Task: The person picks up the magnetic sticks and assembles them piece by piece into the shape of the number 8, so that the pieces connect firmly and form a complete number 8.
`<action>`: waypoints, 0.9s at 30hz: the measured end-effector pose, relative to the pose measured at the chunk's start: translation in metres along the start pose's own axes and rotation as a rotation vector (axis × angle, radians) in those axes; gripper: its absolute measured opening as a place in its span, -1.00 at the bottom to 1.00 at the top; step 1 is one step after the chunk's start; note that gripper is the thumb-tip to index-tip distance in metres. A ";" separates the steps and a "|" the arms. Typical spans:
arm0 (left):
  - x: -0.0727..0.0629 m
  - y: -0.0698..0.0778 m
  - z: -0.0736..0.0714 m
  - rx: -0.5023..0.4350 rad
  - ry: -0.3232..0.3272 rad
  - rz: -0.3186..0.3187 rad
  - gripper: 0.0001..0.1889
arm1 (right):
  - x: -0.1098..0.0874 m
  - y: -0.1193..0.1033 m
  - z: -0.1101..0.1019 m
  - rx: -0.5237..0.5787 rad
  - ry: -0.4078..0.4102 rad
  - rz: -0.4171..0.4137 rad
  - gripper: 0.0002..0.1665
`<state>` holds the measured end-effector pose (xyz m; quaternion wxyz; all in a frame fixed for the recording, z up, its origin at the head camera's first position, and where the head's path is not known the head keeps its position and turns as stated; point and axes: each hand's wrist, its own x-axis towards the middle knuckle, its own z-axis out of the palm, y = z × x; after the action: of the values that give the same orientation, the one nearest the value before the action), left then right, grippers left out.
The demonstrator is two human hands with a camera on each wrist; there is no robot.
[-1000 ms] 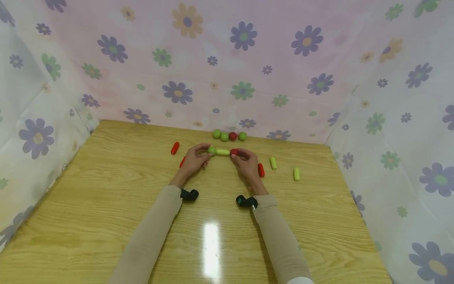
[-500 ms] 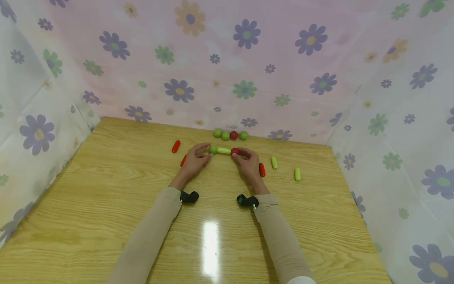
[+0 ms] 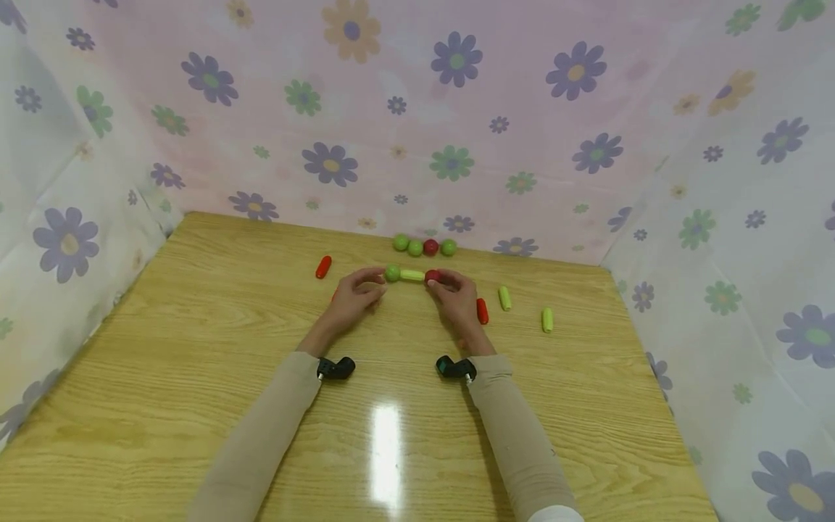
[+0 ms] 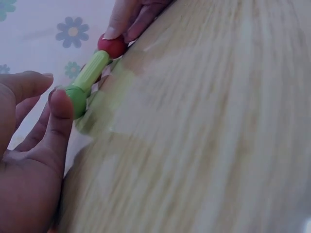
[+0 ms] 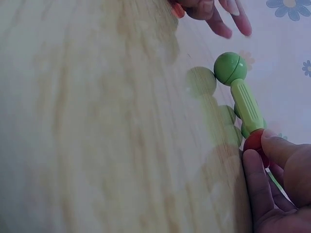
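Observation:
A light green ridged rod [image 3: 412,275] joins a green ball [image 3: 392,273] on its left end to a red ball [image 3: 433,277] on its right end. My right hand [image 3: 457,299] pinches the red ball between thumb and fingers, low at the table, as the right wrist view also shows. Just left of the green ball is my left hand [image 3: 354,296], its thumb and fingers parted. In the right wrist view a gap separates the left fingers [image 5: 221,28] from the green ball [image 5: 230,69]. Part of a red rod [image 3: 335,296] peeks out beside the left hand.
Behind the hands stands a row of several balls, green ones and a red ball [image 3: 430,248]. One red rod [image 3: 323,267] lies at left, another red rod [image 3: 482,311] by the right hand. Light green rods [image 3: 505,298] lie farther right. Flowered cloth walls [image 3: 398,130] bound the wooden table [image 3: 196,348].
My left hand has let go of the green ball and drawn back slightly to the left. The right hand keeps its hold on the red ball, and the joined piece stays in place.

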<state>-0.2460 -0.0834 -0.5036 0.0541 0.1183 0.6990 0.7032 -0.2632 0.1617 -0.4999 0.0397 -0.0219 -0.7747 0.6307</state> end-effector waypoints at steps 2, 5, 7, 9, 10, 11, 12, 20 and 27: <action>-0.002 0.005 -0.005 -0.017 -0.011 -0.004 -0.58 | 0.000 -0.001 0.000 0.002 -0.002 -0.004 -0.60; -0.004 0.015 -0.016 -0.011 -0.009 0.008 -0.60 | 0.000 0.000 -0.001 -0.001 -0.007 -0.009 -0.59; -0.005 0.023 -0.025 0.011 0.012 0.020 -0.61 | 0.001 0.001 0.000 -0.001 -0.008 -0.012 -0.58; -0.005 0.031 -0.034 0.048 0.042 0.029 -0.61 | 0.001 0.001 0.000 -0.002 -0.009 -0.014 -0.58; -0.005 0.034 -0.039 0.072 0.057 0.027 -0.61 | 0.001 0.001 0.000 -0.002 -0.009 -0.016 -0.58; -0.005 0.038 -0.043 0.100 0.067 0.023 -0.61 | 0.001 0.001 0.000 -0.004 -0.008 -0.018 -0.59; -0.005 0.039 -0.048 0.126 0.073 0.012 -0.61 | 0.001 0.001 0.000 -0.003 -0.006 -0.019 -0.59; -0.010 0.034 -0.067 0.293 0.017 -0.098 -0.60 | 0.001 0.000 0.002 -0.006 0.007 -0.017 -0.62; -0.014 0.023 -0.069 0.340 0.020 -0.150 -0.56 | 0.001 0.001 0.002 -0.018 0.009 -0.013 -0.60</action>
<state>-0.2466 -0.1541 -0.4812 0.0785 0.0664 0.8153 0.5699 -0.2643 0.1599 -0.5012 0.0469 -0.0200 -0.7803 0.6234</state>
